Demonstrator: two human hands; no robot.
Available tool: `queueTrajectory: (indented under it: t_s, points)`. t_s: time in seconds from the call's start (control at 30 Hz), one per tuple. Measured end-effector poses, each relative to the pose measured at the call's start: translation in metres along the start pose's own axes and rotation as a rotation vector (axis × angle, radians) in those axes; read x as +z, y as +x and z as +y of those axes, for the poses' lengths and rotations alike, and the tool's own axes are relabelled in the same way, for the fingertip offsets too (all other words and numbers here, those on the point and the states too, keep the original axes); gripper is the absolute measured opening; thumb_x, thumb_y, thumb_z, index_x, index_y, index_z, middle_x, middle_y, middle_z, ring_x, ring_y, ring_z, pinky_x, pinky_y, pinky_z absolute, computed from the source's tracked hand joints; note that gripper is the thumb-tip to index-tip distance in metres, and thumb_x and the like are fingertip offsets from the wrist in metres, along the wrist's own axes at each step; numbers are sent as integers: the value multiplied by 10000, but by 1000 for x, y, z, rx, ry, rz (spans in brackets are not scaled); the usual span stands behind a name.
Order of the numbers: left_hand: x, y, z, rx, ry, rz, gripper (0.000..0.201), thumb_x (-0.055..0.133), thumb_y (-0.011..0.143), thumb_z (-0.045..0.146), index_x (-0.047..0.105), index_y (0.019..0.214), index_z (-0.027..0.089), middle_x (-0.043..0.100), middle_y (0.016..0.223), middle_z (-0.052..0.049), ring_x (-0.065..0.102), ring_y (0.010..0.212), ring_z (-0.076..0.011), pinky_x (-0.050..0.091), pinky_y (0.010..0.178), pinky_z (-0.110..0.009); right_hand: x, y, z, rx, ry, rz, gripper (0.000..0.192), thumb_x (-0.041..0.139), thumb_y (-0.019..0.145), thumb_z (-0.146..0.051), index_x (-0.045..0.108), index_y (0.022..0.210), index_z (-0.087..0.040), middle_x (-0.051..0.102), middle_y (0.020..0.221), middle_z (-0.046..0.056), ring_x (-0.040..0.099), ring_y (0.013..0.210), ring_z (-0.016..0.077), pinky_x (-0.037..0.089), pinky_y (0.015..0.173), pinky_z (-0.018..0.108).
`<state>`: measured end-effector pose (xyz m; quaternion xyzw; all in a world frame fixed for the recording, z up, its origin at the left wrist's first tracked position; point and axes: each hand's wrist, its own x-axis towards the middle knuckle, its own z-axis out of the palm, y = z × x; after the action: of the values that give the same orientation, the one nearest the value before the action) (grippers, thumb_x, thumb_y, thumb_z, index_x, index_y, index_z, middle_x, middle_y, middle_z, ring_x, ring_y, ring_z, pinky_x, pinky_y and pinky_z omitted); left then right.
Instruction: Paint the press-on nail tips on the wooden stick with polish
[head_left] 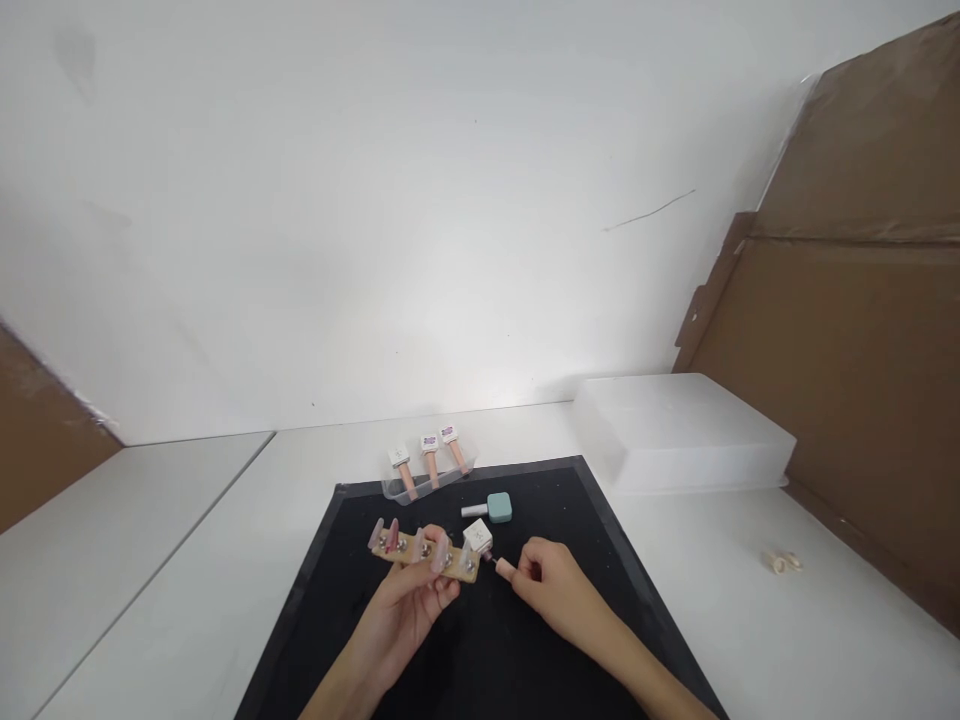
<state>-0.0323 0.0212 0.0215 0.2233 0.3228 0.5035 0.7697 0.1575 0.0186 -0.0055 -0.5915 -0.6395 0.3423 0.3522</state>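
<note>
My left hand (416, 605) grips a nail tip display stand (460, 572), a tan strip with several pink and clear false nails standing on silver studs. Pinched in my right hand (551, 585) is the pink cap of a nail polish brush (505, 569). Its thin stem points at the neck of a white square polish bottle (478, 537) that lies tilted just behind the strip's right end. Whether the bristles are inside the neck I cannot tell. Behind that bottle lies a teal polish bottle (499, 507) with a silver cap.
A clear tray (396, 493) at the back holds three white polish bottles (430, 444) with pink caps. Under my hands is a black mat (525, 660). A translucent plastic box (697, 460) stands back right, and small beige rings (780, 563) lie at right. Brown cardboard (847, 380) walls the right side.
</note>
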Motion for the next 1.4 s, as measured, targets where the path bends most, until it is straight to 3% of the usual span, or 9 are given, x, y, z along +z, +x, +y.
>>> queueTrajectory:
  t_s: [0.3,0.53,0.73,0.97,1.1,1.3,1.4]
  points:
    - [0,-1,0,-15,-12,19,325,729,596,66,617,885,163,587,680,30,511,526,-49,494,591,-191,1,-2,-3,19,62,-34,318,612,749,-271,435,496,-195,402,447,-64,361,441,103,235,429,224]
    - [-1,0,-1,-13,12,16,302,719,614,75,609,880,167,569,682,34,502,522,-47,482,585,-193,-19,2,-3,82,219,-116,268,671,714,-346,516,569,-181,479,471,-59,460,436,101,323,422,200]
    - [-3,-1,-3,-48,15,-30,276,736,606,122,604,844,165,477,575,60,406,447,-31,376,442,-154,-39,5,-9,132,355,-161,207,607,758,-356,590,660,-173,454,433,-75,399,362,75,252,357,177]
    - [-2,-2,-7,-129,-5,-22,261,769,583,154,609,790,153,469,524,63,379,401,-20,335,394,-137,-43,-1,-19,60,668,-208,229,606,786,-401,635,799,-175,619,622,-18,372,353,47,222,341,182]
    - [0,-4,-10,-175,-7,-48,224,769,596,157,621,762,136,502,538,44,410,416,-22,358,410,-136,-42,-4,-21,32,801,-179,140,682,750,-321,655,765,-184,545,502,-49,420,409,74,312,394,189]
    - [1,-6,-9,-223,25,-75,208,769,599,171,650,767,143,522,537,33,401,401,-21,359,384,-131,-42,-8,-30,-16,888,-78,123,776,641,-261,688,699,-198,666,778,28,472,519,99,385,474,228]
    - [-1,-4,-12,-226,91,-112,169,749,627,187,650,759,155,521,529,34,410,395,-34,383,376,-146,-39,-10,-31,-42,907,-58,113,772,648,-248,688,711,-207,674,797,31,498,547,112,404,483,230]
